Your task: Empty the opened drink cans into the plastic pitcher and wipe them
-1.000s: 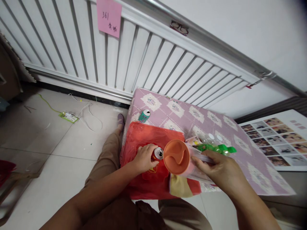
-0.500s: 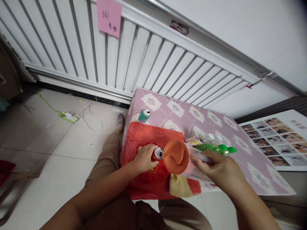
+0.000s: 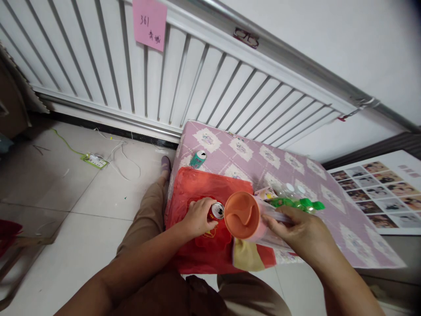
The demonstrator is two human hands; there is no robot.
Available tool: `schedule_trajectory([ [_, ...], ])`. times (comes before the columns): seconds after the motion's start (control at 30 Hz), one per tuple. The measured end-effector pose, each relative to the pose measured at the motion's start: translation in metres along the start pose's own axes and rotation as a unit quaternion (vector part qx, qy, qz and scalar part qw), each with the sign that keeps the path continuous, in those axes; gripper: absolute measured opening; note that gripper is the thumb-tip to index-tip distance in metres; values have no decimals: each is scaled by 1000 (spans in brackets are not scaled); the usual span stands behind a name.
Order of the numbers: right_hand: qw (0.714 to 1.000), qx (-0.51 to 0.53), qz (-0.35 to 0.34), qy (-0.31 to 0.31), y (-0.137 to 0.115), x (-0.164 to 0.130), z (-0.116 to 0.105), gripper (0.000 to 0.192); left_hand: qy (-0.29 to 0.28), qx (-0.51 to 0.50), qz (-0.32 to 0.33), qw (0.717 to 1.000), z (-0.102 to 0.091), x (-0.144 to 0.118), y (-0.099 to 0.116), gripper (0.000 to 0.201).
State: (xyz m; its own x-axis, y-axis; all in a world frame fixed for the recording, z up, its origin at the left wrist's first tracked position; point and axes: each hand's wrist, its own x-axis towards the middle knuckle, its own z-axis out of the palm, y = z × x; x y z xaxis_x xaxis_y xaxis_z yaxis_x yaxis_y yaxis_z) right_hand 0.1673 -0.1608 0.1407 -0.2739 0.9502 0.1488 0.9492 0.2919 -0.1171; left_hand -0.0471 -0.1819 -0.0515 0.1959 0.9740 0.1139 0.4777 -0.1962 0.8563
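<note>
My left hand is wrapped round a red drink can with an opened silver top, standing over a red tray. By its handle, my right hand grips a clear pitcher with an orange lid. The pitcher is tipped on its side, its lid facing left and close to the can's top. No liquid can be made out between them. Beneath both hands lies a red plastic sheet. A yellow cloth rests below the pitcher.
A teal opened can stands at the sheet's far left corner. Clear bottles with green labels lie beyond my right hand on the flowered tablecloth. Behind runs a white radiator. A power strip lies on the floor.
</note>
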Motion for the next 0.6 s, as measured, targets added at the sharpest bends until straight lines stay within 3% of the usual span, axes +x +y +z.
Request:
schedule_trajectory([
  [0.33, 1000, 16, -5, -1, 9, -6, 9, 47, 5, 6, 3, 1000, 3, 0, -3, 65],
  [0.6, 994, 103, 42, 0, 29, -17, 22, 35, 3, 10, -3, 1000, 2, 0, 0, 63],
])
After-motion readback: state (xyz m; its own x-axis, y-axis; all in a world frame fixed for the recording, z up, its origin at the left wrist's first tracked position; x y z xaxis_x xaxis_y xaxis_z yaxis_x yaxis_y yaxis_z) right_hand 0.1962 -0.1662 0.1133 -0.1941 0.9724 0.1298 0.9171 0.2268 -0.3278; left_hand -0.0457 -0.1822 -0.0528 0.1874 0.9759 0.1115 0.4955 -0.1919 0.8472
